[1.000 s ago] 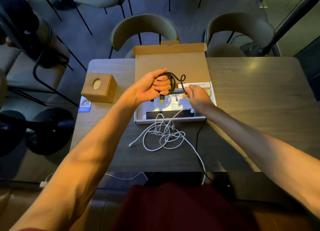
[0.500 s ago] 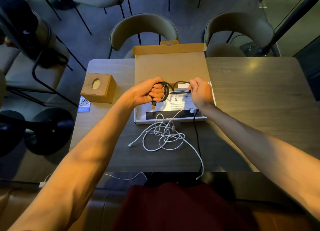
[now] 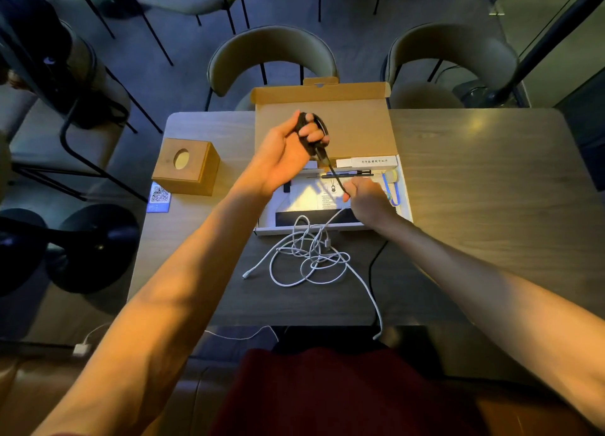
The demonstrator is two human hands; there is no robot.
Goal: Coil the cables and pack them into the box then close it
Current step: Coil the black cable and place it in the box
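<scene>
My left hand (image 3: 291, 151) is raised over the open cardboard box (image 3: 403, 187) and grips a small coil of black cable (image 3: 319, 141). A taut strand of that cable runs down and right to my right hand (image 3: 366, 200), which pinches it above the box's white contents. The rest of the black cable trails from under my right forearm across the table and off its near edge. A tangled white cable (image 3: 311, 255) lies loose on the table just in front of the box. The box lid (image 3: 357, 128) stands open toward the far side.
A wooden cube with a round hole (image 3: 186, 165) sits left of the box, beside a QR-code card (image 3: 159, 196). Inside the box are a pen, a white packet and a blue lanyard (image 3: 391, 190). Two chairs (image 3: 271, 56) stand beyond the dark table (image 3: 491, 180).
My left hand has lifted and turned with the coil, moving up and away over the lid. My right hand has dropped lower and nearer, pulling the black strand taut between the hands.
</scene>
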